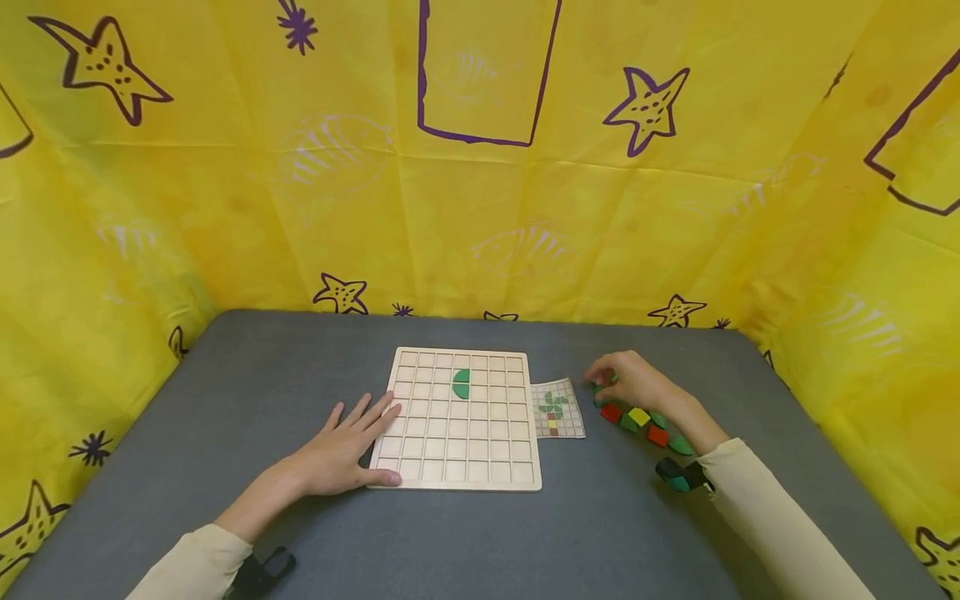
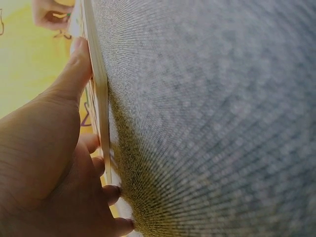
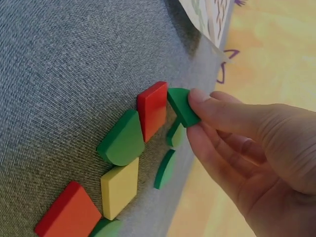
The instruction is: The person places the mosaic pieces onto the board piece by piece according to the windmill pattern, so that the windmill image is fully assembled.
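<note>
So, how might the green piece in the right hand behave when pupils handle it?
The green piece is probably stiff: it looks thick-edged and shows no bend in the pinch of the right hand. It seems light, as only thumb and fingertips hold it. Laid flat, its flat face suggests sliding rather than rolling.

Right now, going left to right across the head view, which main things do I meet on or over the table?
From the left: left hand → wooden grid board → pattern card → right hand.
</note>
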Demonstrator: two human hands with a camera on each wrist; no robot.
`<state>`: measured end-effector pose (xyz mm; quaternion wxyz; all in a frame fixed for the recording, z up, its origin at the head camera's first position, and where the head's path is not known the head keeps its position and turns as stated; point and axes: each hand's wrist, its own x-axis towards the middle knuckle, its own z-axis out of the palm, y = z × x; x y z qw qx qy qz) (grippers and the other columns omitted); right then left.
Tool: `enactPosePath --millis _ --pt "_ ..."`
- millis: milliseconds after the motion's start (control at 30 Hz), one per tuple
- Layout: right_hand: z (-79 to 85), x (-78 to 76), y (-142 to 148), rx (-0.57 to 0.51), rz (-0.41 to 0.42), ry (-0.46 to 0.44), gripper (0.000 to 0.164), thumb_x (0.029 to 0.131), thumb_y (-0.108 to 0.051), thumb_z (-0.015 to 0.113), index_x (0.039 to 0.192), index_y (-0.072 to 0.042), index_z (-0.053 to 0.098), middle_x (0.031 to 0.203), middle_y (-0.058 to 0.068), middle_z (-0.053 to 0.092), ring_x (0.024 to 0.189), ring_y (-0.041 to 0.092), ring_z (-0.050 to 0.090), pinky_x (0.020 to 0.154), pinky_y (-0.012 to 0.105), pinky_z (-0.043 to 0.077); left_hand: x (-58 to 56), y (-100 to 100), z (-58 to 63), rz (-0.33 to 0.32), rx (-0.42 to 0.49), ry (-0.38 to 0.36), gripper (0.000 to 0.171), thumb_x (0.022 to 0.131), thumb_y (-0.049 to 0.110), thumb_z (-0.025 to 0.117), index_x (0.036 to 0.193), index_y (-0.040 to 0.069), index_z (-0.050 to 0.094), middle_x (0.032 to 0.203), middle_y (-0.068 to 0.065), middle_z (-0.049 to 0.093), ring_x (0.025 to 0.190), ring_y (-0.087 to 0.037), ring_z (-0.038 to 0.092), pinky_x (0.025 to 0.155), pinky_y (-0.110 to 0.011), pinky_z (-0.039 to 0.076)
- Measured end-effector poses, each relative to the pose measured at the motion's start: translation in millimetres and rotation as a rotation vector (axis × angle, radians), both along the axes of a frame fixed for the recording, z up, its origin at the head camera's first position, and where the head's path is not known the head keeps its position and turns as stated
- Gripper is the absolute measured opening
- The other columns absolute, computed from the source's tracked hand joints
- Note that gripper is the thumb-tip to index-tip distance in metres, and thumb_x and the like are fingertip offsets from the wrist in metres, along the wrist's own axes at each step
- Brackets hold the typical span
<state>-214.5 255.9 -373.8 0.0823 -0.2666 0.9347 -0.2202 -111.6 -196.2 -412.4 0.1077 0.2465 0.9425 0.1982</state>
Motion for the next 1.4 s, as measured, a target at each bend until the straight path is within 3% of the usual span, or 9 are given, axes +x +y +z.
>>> enactPosePath --millis 467,1000,1233,1400 --pt "12.1 -6.0 -8.5 -0.032 0.047 0.056 0.022 0.083 0.005 0.074 0.105 0.003 0.072 0.093 0.012 0.071 0.083 0.022 0.066 0.075 0.038 0.056 -1.4 0.7 1.2 0.0 -0.008 -0.013 0.105 0.08 0.07 0.063 0.155 0.007 0.025 0.163 -0.015 0.014 0.145 -0.048 0.009 0.108 -0.071 0.002" --pt "19.1 -17.5 -55.3 -0.107 0.173 0.132 0.02 0.084 0.006 0.072 0.104 0.003 0.072 0.094 0.015 0.071 0.083 0.023 0.067 0.074 0.035 0.056 -2.0 0.5 0.9 0.003 -0.008 -0.019 0.105 0.08 0.07 0.062 0.156 0.007 0.024 0.163 -0.014 0.013 0.146 -0.048 0.009 0.109 -0.071 0.002" --pt "26.8 -17.1 -72.1 -0.113 0.142 0.131 0.02 0.086 0.003 0.072 0.105 -0.002 0.072 0.096 0.012 0.071 0.086 0.022 0.067 0.077 0.035 0.055 -1.4 0.4 2.4 -0.002 -0.001 -0.022 0.105 0.081 0.069 0.063 0.156 0.007 0.024 0.163 -0.014 0.012 0.146 -0.048 0.008 0.108 -0.071 0.001" --pt "29.5 -15.8 -83.1 -0.121 0.162 0.11 0.022 0.086 0.003 0.071 0.108 0.002 0.071 0.098 0.015 0.07 0.088 0.024 0.066 0.077 0.036 0.055 -0.9 0.1 3.0 0.001 -0.003 -0.026 0.105 0.08 0.069 0.063 0.156 0.007 0.024 0.163 -0.014 0.012 0.146 -0.048 0.008 0.108 -0.071 0.001"
